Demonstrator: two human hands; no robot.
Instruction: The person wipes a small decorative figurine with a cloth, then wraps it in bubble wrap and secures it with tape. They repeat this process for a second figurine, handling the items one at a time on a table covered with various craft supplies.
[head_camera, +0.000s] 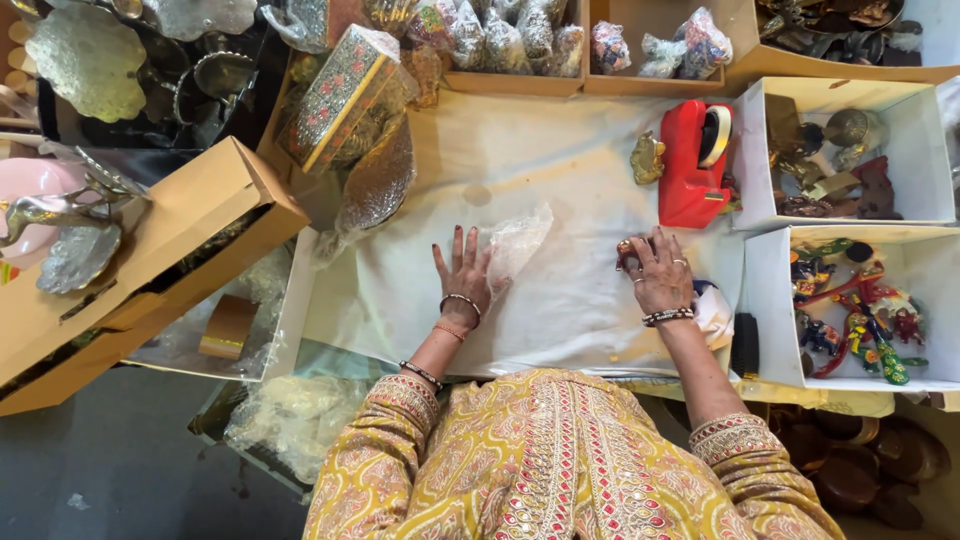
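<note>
At mid-frame the left hand (463, 275) lies flat on a thin, crinkled clear plastic bag (517, 243), glossy where it catches light. Under it the bench (560, 160) is covered in matt, off-white cloth, faintly stained. To the right a red tape dispenser (692, 165) is smooth, shiny plastic. The brown boxes (150, 250) at left are plain matt cardboard. Upper left, scalloped metal trays (85, 62) look embossed and dully gleaming.

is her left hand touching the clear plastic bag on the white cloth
Touching: the head view shows the left hand lying flat with its fingers over the edge of the clear plastic bag.
</note>
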